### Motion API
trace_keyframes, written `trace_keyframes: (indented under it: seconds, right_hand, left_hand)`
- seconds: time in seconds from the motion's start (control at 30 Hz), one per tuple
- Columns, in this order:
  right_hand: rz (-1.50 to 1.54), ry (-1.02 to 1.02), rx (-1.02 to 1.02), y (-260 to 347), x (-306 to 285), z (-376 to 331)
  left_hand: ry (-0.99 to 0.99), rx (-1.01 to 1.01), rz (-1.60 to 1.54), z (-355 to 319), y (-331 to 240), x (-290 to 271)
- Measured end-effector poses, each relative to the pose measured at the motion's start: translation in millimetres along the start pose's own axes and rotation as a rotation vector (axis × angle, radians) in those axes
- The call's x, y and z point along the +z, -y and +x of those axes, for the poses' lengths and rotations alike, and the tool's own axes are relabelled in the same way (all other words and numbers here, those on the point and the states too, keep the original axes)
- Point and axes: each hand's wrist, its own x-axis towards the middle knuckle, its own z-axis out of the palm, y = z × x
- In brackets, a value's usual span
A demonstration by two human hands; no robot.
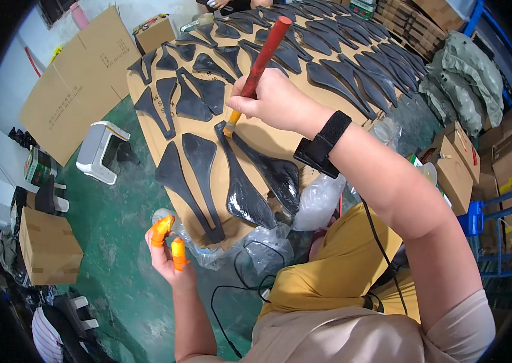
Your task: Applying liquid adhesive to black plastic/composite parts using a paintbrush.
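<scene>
My right hand (268,100) is closed round the red handle of a paintbrush (265,57). Its bristles touch the narrow top of a black forked piece (247,175) lying on brown cardboard (219,187). Both lower arms of that piece look wet and glossy. Beside it on the left is a duller black forked piece (171,166), its joined end toward me. Left of the cardboard's near corner I hold up my left hand (168,257), orange covers (178,254) on its fingertips. Those fingers are apart, and nothing shows between them. A translucent rounded thing (162,213) appears just beyond them.
Several rows of black pieces (334,78) cover the cardboard farther back. A grey and white stool (103,151) stands on the green floor at left, near a carton (50,247). Clear plastic bags (319,202) and a black cable (234,266) lie close to my legs.
</scene>
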Motion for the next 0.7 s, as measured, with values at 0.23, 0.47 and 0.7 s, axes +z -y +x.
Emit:
trace_keyframes:
  seconds: [0.23,0.47,0.7]
  right_hand:
    - [-0.038,-0.009,-0.051,-3.8,3.7,2.2]
    - [0.004,-0.013,-0.003,2.0,2.1,-1.3]
    - [-0.023,0.014,-0.115,-1.4,7.6,0.4]
  left_hand:
    - [-0.018,-0.001,-0.001,1.3,2.2,0.4]
    - [0.000,-0.048,0.017,-0.7,5.5,-2.2]
    - [0.014,-0.026,0.034,1.0,6.9,0.1]
